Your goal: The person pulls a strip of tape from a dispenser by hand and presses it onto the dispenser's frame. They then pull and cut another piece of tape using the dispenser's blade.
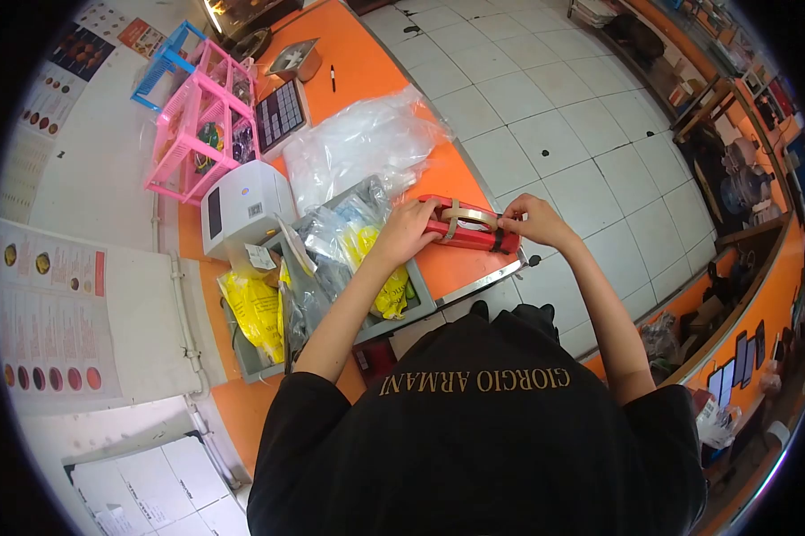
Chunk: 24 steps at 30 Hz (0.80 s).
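A red tape dispenser [470, 234] with a roll of tape on it lies on the orange counter [367, 80] near its edge. My left hand [408, 227] rests on the dispenser's left end and steadies it. At the right end, my right hand [530, 218] pinches the tape by the black cutter. Both forearms reach out from my black shirt at the bottom of the view.
A grey tray [420, 306] left of the dispenser holds plastic packets, some with yellow contents. Behind it lie a heap of clear bags [362, 143], a white label printer [241, 207], a pink rack [197, 125] and a calculator [280, 113]. White tiled floor lies to the right.
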Each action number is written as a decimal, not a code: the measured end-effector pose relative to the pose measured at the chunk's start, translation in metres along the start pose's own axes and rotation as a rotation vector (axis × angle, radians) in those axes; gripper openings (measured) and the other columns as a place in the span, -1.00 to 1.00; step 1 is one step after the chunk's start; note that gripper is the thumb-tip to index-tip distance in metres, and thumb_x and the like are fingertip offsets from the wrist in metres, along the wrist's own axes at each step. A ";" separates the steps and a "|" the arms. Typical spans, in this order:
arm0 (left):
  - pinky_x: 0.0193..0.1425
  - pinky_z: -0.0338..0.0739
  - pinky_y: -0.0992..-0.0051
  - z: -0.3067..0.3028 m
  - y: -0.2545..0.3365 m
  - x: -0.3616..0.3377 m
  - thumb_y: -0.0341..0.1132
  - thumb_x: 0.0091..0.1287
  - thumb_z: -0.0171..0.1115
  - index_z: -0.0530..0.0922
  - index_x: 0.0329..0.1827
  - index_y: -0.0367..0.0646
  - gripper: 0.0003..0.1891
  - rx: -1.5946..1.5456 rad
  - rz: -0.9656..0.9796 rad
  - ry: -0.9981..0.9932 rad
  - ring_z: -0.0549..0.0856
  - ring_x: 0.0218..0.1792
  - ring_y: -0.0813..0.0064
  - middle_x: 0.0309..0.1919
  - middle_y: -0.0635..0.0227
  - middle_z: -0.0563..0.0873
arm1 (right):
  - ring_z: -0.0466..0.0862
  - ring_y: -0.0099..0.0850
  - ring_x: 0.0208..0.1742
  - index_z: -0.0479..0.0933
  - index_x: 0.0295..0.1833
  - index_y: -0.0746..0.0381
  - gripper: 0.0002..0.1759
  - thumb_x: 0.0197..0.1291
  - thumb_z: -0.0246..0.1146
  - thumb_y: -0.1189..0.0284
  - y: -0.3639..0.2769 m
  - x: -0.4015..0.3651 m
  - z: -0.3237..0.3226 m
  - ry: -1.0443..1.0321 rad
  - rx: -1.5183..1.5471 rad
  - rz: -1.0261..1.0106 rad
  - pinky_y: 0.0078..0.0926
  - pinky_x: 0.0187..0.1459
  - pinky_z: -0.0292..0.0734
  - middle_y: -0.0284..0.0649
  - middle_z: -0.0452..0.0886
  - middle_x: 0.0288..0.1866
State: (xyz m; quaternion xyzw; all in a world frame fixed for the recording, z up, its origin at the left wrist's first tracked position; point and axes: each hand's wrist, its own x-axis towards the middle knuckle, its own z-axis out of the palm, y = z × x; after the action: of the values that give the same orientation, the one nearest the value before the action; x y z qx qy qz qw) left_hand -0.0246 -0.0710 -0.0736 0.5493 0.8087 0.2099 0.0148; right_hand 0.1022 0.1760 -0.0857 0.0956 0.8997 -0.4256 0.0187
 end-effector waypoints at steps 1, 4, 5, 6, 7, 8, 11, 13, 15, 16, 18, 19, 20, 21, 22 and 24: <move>-0.03 0.51 0.24 -0.001 0.000 0.001 -0.38 -0.06 0.43 0.41 0.03 -0.19 -0.45 -0.055 -0.008 -0.005 0.62 -0.11 0.15 -0.21 0.19 0.64 | 0.62 -0.22 -0.12 0.68 -0.35 0.21 -0.76 0.00 0.39 0.25 0.005 0.005 -0.001 -0.068 0.064 0.051 -0.33 -0.11 0.53 -0.08 0.60 -0.21; -0.03 0.51 0.24 -0.002 0.001 0.003 -0.39 -0.08 0.44 0.42 0.03 -0.20 -0.44 -0.134 -0.034 -0.019 0.62 -0.11 0.13 -0.23 0.19 0.64 | 0.59 -0.32 -0.08 0.65 -0.38 0.22 -0.77 0.00 0.41 0.27 0.008 0.005 -0.005 -0.137 0.142 0.093 -0.38 -0.05 0.49 -0.17 0.57 -0.16; -0.02 0.51 0.24 -0.003 0.001 0.002 -0.39 -0.08 0.44 0.42 0.03 -0.20 -0.44 -0.153 -0.046 -0.033 0.62 -0.10 0.13 -0.24 0.18 0.64 | 0.56 -0.39 -0.04 0.62 -0.41 0.23 -0.78 0.03 0.42 0.30 0.007 0.004 -0.007 -0.129 0.163 0.084 -0.41 0.01 0.45 -0.25 0.55 -0.12; -0.02 0.51 0.24 -0.001 -0.001 0.001 -0.39 -0.08 0.44 0.42 0.03 -0.20 -0.44 -0.156 -0.056 -0.027 0.62 -0.10 0.13 -0.24 0.18 0.64 | 0.56 -0.39 -0.04 0.62 -0.41 0.23 -0.78 0.03 0.42 0.30 0.007 0.002 -0.008 -0.140 0.158 0.080 -0.41 0.01 0.45 -0.25 0.55 -0.12; -0.01 0.51 0.23 0.002 -0.003 -0.001 -0.39 -0.08 0.43 0.42 0.03 -0.21 -0.45 -0.110 -0.040 -0.001 0.62 -0.10 0.12 -0.24 0.17 0.64 | 0.56 -0.36 -0.02 0.62 -0.42 0.22 -0.78 0.00 0.42 0.30 0.009 -0.002 -0.010 -0.080 0.159 0.023 -0.40 0.04 0.44 -0.22 0.55 -0.11; 0.00 0.50 0.23 0.004 -0.005 -0.002 -0.39 -0.08 0.43 0.43 0.03 -0.22 -0.45 -0.063 -0.023 0.023 0.62 -0.10 0.12 -0.24 0.15 0.64 | 0.57 -0.33 0.00 0.63 -0.44 0.21 -0.79 -0.02 0.42 0.29 0.011 -0.005 -0.011 -0.018 0.162 -0.035 -0.40 0.06 0.44 -0.19 0.55 -0.09; 0.02 0.50 0.23 0.005 -0.006 -0.002 -0.38 -0.08 0.43 0.44 0.01 -0.23 -0.46 -0.049 -0.040 0.007 0.62 -0.09 0.10 -0.24 0.12 0.64 | 0.52 -0.34 0.08 0.60 -0.47 0.19 -0.80 0.00 0.41 0.31 0.009 -0.016 -0.014 0.007 0.261 0.004 -0.40 0.15 0.36 -0.21 0.53 -0.06; 0.02 0.49 0.22 0.005 -0.008 -0.001 -0.38 -0.08 0.42 0.44 0.00 -0.24 -0.47 -0.075 -0.029 0.008 0.61 -0.09 0.09 -0.23 0.11 0.63 | 0.49 -0.36 0.12 0.58 -0.48 0.20 -0.82 0.02 0.39 0.36 0.000 -0.023 -0.024 0.010 0.261 0.005 -0.37 0.19 0.30 -0.23 0.53 -0.04; 0.03 0.49 0.22 0.005 -0.008 -0.003 -0.38 -0.08 0.42 0.44 -0.01 -0.24 -0.48 -0.099 -0.017 0.005 0.61 -0.08 0.08 -0.22 0.11 0.63 | 0.47 -0.39 0.16 0.55 -0.49 0.20 -0.83 0.03 0.38 0.40 0.002 -0.025 -0.024 0.015 0.265 0.007 -0.35 0.24 0.25 -0.24 0.53 -0.01; 0.02 0.49 0.21 0.004 -0.006 -0.003 -0.38 -0.07 0.42 0.45 -0.02 -0.25 -0.49 -0.102 -0.015 0.012 0.61 -0.08 0.08 -0.22 0.10 0.63 | 0.47 -0.39 0.15 0.54 -0.50 0.20 -0.82 0.03 0.37 0.40 0.011 -0.025 -0.021 0.019 0.284 -0.009 -0.35 0.24 0.24 -0.24 0.54 -0.02; 0.02 0.49 0.21 0.004 -0.007 -0.001 -0.38 -0.07 0.42 0.45 -0.04 -0.25 -0.50 -0.102 -0.012 0.025 0.60 -0.09 0.07 -0.21 0.10 0.63 | 0.47 -0.39 0.15 0.52 -0.50 0.21 -0.82 0.03 0.37 0.40 0.018 -0.024 -0.018 0.023 0.301 -0.033 -0.35 0.24 0.23 -0.24 0.54 -0.03; 0.02 0.49 0.21 0.006 -0.009 -0.001 -0.37 -0.07 0.41 0.44 -0.04 -0.24 -0.51 -0.101 -0.014 0.021 0.60 -0.09 0.08 -0.21 0.10 0.63 | 0.49 -0.36 0.12 0.54 -0.49 0.22 -0.84 0.02 0.36 0.40 0.019 -0.025 -0.016 0.040 0.311 -0.033 -0.36 0.21 0.28 -0.21 0.54 -0.04; 0.02 0.49 0.20 0.008 -0.010 -0.002 -0.37 -0.06 0.41 0.44 -0.05 -0.24 -0.52 -0.102 -0.017 0.016 0.60 -0.09 0.08 -0.20 0.10 0.63 | 0.51 -0.34 0.10 0.56 -0.47 0.23 -0.85 0.01 0.35 0.41 0.019 -0.026 -0.015 0.057 0.321 -0.032 -0.38 0.17 0.32 -0.19 0.54 -0.04; 0.02 0.49 0.20 0.007 -0.009 -0.003 -0.37 -0.06 0.41 0.44 -0.05 -0.24 -0.52 -0.100 -0.021 0.018 0.60 -0.09 0.08 -0.20 0.10 0.63 | 0.51 -0.34 0.10 0.56 -0.47 0.23 -0.85 0.01 0.35 0.41 0.019 -0.027 -0.016 0.053 0.320 -0.035 -0.38 0.17 0.32 -0.19 0.54 -0.04; 0.02 0.48 0.22 0.006 -0.008 -0.003 -0.35 -0.03 0.40 0.45 -0.03 -0.22 -0.53 -0.112 -0.031 0.007 0.60 -0.09 0.09 -0.21 0.12 0.63 | 0.51 -0.34 0.09 0.55 -0.48 0.23 -0.85 0.01 0.34 0.41 0.019 -0.028 -0.018 0.060 0.319 -0.031 -0.37 0.16 0.32 -0.19 0.54 -0.05; 0.03 0.47 0.23 0.004 -0.008 -0.003 -0.33 0.00 0.39 0.46 -0.02 -0.21 -0.54 -0.118 -0.042 0.000 0.59 -0.09 0.09 -0.21 0.14 0.62 | 0.51 -0.34 0.08 0.55 -0.48 0.24 -0.84 0.02 0.34 0.41 0.020 -0.028 -0.019 0.068 0.317 -0.033 -0.37 0.16 0.32 -0.18 0.55 -0.05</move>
State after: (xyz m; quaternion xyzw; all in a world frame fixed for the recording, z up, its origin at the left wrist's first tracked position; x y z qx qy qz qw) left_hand -0.0294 -0.0748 -0.0811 0.5306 0.8061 0.2568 0.0516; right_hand 0.1341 0.1982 -0.0856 0.0972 0.8227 -0.5591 -0.0341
